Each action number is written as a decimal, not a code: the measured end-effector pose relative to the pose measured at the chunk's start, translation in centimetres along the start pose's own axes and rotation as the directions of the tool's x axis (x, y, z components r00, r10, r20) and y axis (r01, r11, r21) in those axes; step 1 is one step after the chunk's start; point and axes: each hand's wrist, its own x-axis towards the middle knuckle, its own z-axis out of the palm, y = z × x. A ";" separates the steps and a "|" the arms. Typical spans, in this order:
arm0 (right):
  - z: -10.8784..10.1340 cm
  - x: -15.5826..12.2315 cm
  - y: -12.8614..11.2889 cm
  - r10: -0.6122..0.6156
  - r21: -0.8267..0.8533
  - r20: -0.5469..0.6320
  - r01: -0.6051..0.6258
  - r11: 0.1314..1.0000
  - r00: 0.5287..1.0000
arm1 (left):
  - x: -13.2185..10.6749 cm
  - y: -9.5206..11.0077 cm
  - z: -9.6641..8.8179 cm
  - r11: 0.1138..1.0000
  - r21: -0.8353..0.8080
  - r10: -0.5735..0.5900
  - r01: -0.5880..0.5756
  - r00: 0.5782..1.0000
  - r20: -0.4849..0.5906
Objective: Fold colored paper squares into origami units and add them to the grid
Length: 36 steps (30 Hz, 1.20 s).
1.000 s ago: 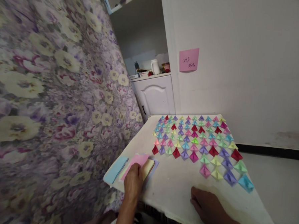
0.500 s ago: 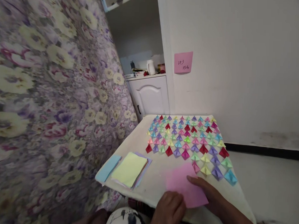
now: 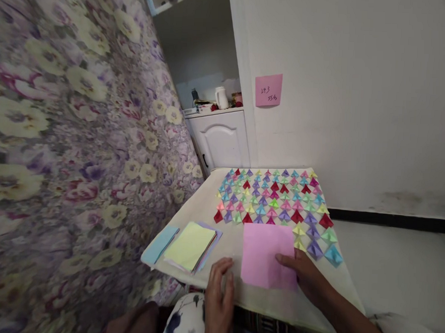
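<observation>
A flat pink sheet of paper (image 3: 264,255) is raised over the front of the table, hiding some folded pieces behind it. My right hand (image 3: 301,270) grips its right edge, thumb on the near face and fingers behind. To the left of the sheet, apart from it, my left hand (image 3: 219,290) hovers at the table's front edge with fingers loosely spread and nothing in them. Rows of small folded paper pieces (image 3: 263,200) in many colours stand across the back and right. A stack of coloured paper (image 3: 190,246), yellow on top, lies at the left.
Blue paper (image 3: 160,245) lies beside the stack at the table's left edge. The table (image 3: 196,200) has a cream cover. A floral curtain (image 3: 76,178) hangs at the left. Behind are a white cabinet (image 3: 222,139) and a pink note (image 3: 268,90) on the wall.
My left hand has let go of the pink sheet and moved left. My right hand has turned the sheet from tilted to nearly square. The view has shifted slightly.
</observation>
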 end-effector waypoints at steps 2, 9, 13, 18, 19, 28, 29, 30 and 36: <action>0.3 -0.4 -0.6 -0.031 -0.054 0.012 0.032 0.998 0.999 | 1.0 1.0 0.3 0.929 -0.252 -0.262 0.269 0.963 0.064; 1.1 -0.8 -1.6 -0.010 -0.085 0.043 0.014 0.996 0.999 | 3.8 3.1 2.9 0.529 -0.691 -0.372 0.493 0.866 0.333; 0.3 -0.4 -1.7 -0.010 -0.076 0.048 0.013 0.997 0.999 | 4.3 3.1 3.8 0.455 -0.744 -0.401 0.489 0.859 0.319; -0.9 0.4 -1.5 0.005 -0.179 0.017 -0.002 0.984 1.000 | 4.3 2.1 3.5 0.549 -0.711 -0.473 0.439 0.865 0.169; -1.0 0.6 -1.5 0.005 -0.192 0.007 -0.004 0.981 1.000 | 4.3 1.9 3.3 0.580 -0.691 -0.478 0.431 0.867 0.140; -1.3 1.3 -1.1 -0.072 -0.201 -0.093 0.052 0.978 0.993 | 4.1 3.3 3.5 0.738 -0.536 -0.371 0.410 0.910 0.184; -1.3 1.4 -1.0 -0.079 -0.209 -0.098 0.057 0.976 0.992 | 4.1 3.2 3.5 0.773 -0.489 -0.356 0.405 0.914 0.196; -1.3 1.4 -0.9 -0.093 -0.224 -0.102 0.068 0.972 0.990 | 4.2 3.0 3.6 0.806 -0.439 -0.342 0.397 0.918 0.202; -0.4 1.0 -1.2 -0.312 -0.415 -0.137 0.232 0.880 0.940 | 4.3 1.6 3.8 0.855 -0.341 -0.365 0.391 0.920 0.140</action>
